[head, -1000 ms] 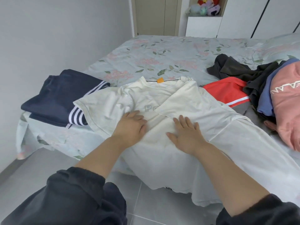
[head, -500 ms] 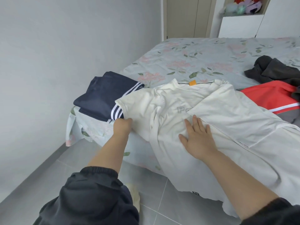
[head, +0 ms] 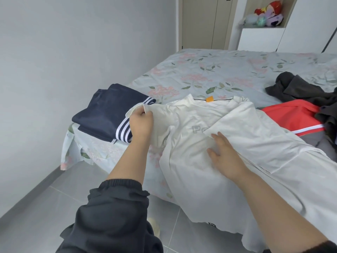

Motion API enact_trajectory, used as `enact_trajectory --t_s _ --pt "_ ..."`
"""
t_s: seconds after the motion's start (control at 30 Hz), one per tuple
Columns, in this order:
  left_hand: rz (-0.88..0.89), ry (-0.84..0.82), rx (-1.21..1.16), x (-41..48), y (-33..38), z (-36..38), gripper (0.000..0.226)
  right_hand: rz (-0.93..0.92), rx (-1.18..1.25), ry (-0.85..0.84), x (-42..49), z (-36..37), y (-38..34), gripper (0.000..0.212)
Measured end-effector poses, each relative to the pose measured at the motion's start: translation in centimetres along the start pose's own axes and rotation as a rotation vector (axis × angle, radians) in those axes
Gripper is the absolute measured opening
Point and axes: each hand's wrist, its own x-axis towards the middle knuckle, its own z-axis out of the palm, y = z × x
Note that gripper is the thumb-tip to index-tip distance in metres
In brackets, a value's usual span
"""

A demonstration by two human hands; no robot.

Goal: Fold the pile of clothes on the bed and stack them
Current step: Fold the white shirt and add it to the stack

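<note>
A cream T-shirt (head: pixel 191 148) with an orange neck tag lies face up over the bed's near edge, its right side folded in across the chest and its hem hanging toward the floor. My left hand (head: pixel 141 123) pinches the left sleeve's edge and holds it lifted above the bed. My right hand (head: pixel 223 154) lies flat with straight fingers on the shirt's chest, beside the folded flap. A folded navy garment (head: pixel 109 112) with white stripes sits at the bed's left corner. Unfolded red (head: pixel 291 117) and dark (head: pixel 300 90) clothes lie at the right.
The bed (head: pixel 209 70) has a floral sheet. A grey wall runs close along the left. Grey tiled floor (head: pixel 36 207) lies below the bed's edge. A wardrobe and a shelf with plush toys (head: pixel 266 15) stand at the far end.
My left hand left the shirt's chest, took hold of the left sleeve and lifted it up. My right hand stayed flat on the shirt. The view swung left.
</note>
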Motion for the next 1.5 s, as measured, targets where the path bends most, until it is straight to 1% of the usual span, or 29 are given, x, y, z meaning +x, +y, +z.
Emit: enact_trajectory --t_s 0.07,0.1,0.13,0.2,0.23,0.27,0.3,0.33,0.4,0.43,0.47,0.5,0.57,0.6,0.63,0.73,0.77,0.83,0.9,1.0,1.1,1.17,1.23,1.27,1.3,1.37,1.4,1.43,1.5 --pt "0.055 -0.108 -0.043 -0.4 2.2 1.5 0.026 0.046 0.115 0.083 0.0 -1.3 0.5 0.051" --pt "0.07 -0.215 -0.077 -1.1 3.2 2.5 0.022 0.075 0.158 0.124 0.0 -1.9 0.7 0.048" --pt "0.08 -0.361 -0.112 -2.0 4.1 3.5 0.019 0.114 0.198 0.164 -0.1 -2.6 1.0 0.045" --pt "0.093 -0.737 -0.117 -4.0 4.9 5.1 0.034 0.227 0.316 0.231 0.1 -4.0 1.4 0.039" --pt "0.11 -0.909 -0.064 -4.8 4.7 5.7 0.037 0.29 0.408 0.256 0.2 -4.6 1.7 0.037" --pt "0.134 -1.013 0.005 -5.3 4.1 6.2 0.038 0.351 0.508 0.271 0.3 -5.2 1.9 0.035" --pt "0.159 -1.036 0.073 -5.6 3.5 6.3 0.037 0.407 0.602 0.275 0.4 -5.7 2.0 0.034" --pt "0.175 -1.009 0.123 -5.6 2.8 6.3 0.039 0.452 0.682 0.267 0.4 -6.0 2.1 0.034" --pt "0.186 -0.891 0.22 -5.3 1.6 6.1 0.043 0.503 0.794 0.233 0.3 -6.5 2.2 0.033" --pt "0.218 -0.852 0.3 -5.0 1.0 5.9 0.043 0.516 0.82 0.216 0.3 -6.6 2.1 0.033" --pt "0.264 -0.855 0.42 -4.7 0.4 5.6 0.042 0.528 0.823 0.201 0.3 -6.6 2.0 0.033" --pt "0.308 -0.906 0.568 -4.6 -0.3 5.4 0.046 0.541 0.803 0.188 0.4 -6.5 1.9 0.034" --pt "0.344 -1.092 0.842 -4.7 -1.6 5.0 0.07 0.544 0.691 0.18 0.6 -6.2 1.6 0.035" --pt "0.352 -1.144 0.943 -4.9 -2.1 4.9 0.081 0.513 0.599 0.195 0.7 -6.0 1.7 0.034" --pt "0.366 -1.138 0.998 -5.1 -2.5 5.0 0.085 0.457 0.473 0.226 0.8 -5.9 1.8 0.034" --pt "0.413 -0.969 1.022 -5.1 -3.1 4.8 0.077 0.199 0.021 0.309 1.0 -5.2 2.2 0.032" --pt "0.414 -0.914 1.039 -5.0 -3.1 4.6 0.074 0.125 -0.089 0.302 1.1 -4.8 2.3 0.031" --pt "0.4 -0.842 1.074 -4.7 -3.2 4.2 0.066 0.058 -0.217 0.241 1.7 -4.1 2.5 0.029" --pt "0.371 -0.774 1.085 -4.4 -3.2 3.6 0.051 0.05 -0.259 0.177 2.6 -3.6 2.8 0.028" --pt "0.381 -0.653 1.205 -3.8 -3.2 2.7 0.037 0.057 -0.305 0.12 4.1 -2.9 3.2 0.03" --pt "0.308 -0.662 1.291 -2.8 -3.4 1.8 0.025 0.064 -0.356 0.073 5.2 -2.2 3.7 0.031" --pt "0.239 -0.679 1.334 -2.3 -3.7 1.3 0.022 0.077 -0.356 0.038 5.7 -1.7 3.9 0.031" --pt "0.217 -0.681 1.35 -2.1 -3.8 1.1 0.024 0.087 -0.371 0.011 6.1 -1.4 3.8 0.03" --pt "0.245 -0.677 1.361 -2.1 -3.6 1.2 0.029 0.095 -0.385 0.009 6.2 -1.4 3.8 0.029" --pt "0.32 -0.669 1.369 -2.3 -3.6 1.3 0.039 0.103 -0.385 0.022 6.4 -1.3 3.6 0.028" --pt "0.592 -0.636 1.345 -2.9 -3.8 2.1 0.061 0.095 -0.285 0.079 6.6 -1.5 3.1 0.025" --pt "0.736 -0.613 1.297 -3.4 -4.0 2.6 0.066 0.091 -0.17 0.105 6.6 -1.7 2.6 0.024" --pt "0.845 -0.593 1.24 -4.0 -4.1 3.1 0.065 0.1 -0.033 0.121 6.5 -2.0 2.0 0.022" --pt "0.956 -0.592 1.146 -4.9 -4.1 3.9 0.059 0.149 0.185 0.155 6.5 -3.0 0.9 0.021"
